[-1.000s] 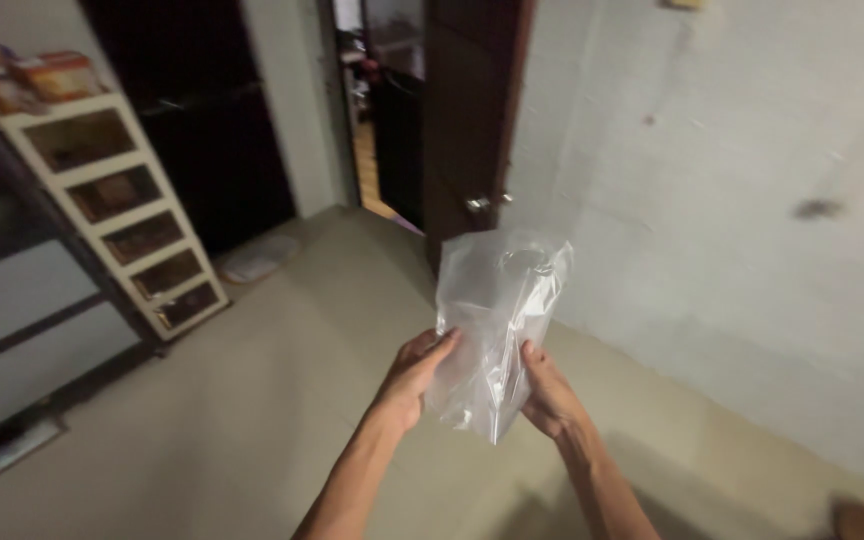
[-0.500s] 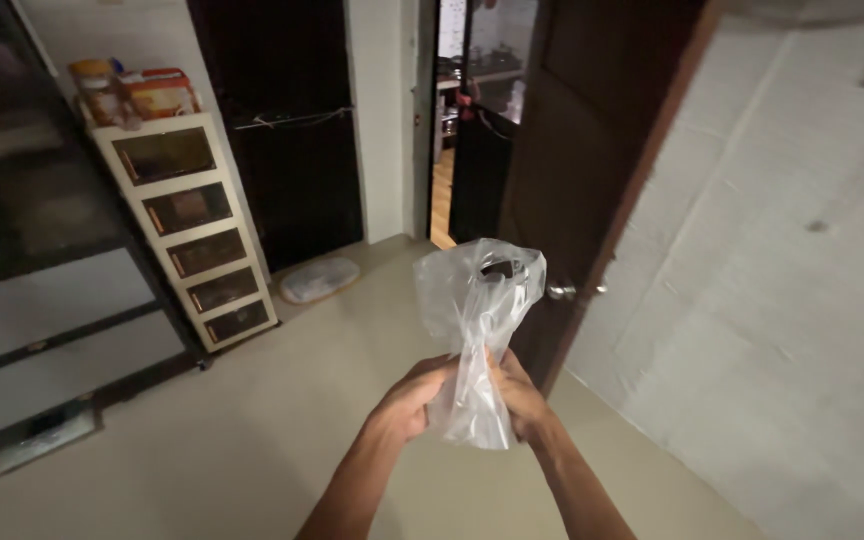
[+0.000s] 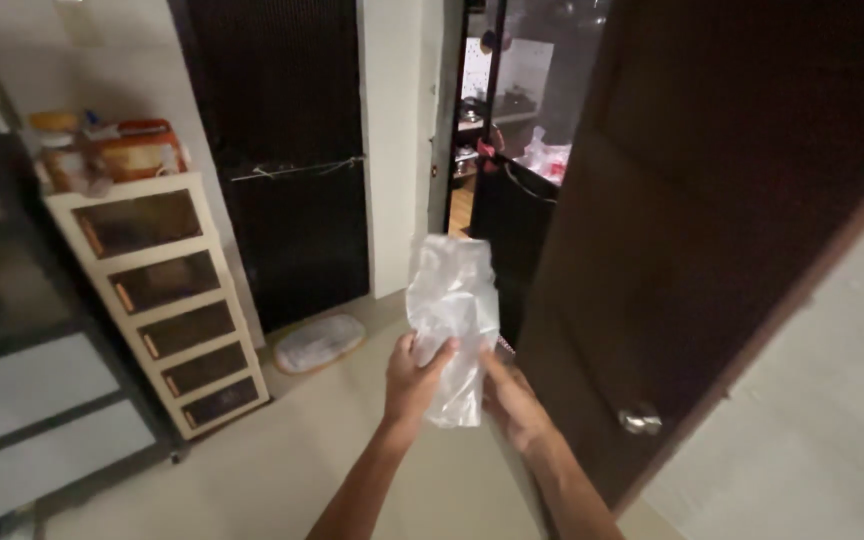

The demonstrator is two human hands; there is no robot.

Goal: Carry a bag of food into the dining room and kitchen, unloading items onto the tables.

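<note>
A clear plastic bag [image 3: 450, 310] is held upright in front of me, crumpled and narrowed. My left hand [image 3: 413, 381] grips its lower part, thumb across the front. My right hand [image 3: 514, 401] is just beside the bag's lower right edge, fingers stretched towards it and touching or nearly touching the plastic; I cannot tell whether it grips. The bag looks empty.
A dark wooden door [image 3: 712, 230] with a round metal knob [image 3: 640, 418] stands open on the right. Ahead is a doorway into a lit room. A cream drawer unit [image 3: 157, 300] with packages on top stands left. A flat pale object [image 3: 318, 343] lies on the floor.
The view has moved closer to the door and doorway. The bag has been squeezed narrower. My right hand has loosened from the bag, while the left keeps its hold.
</note>
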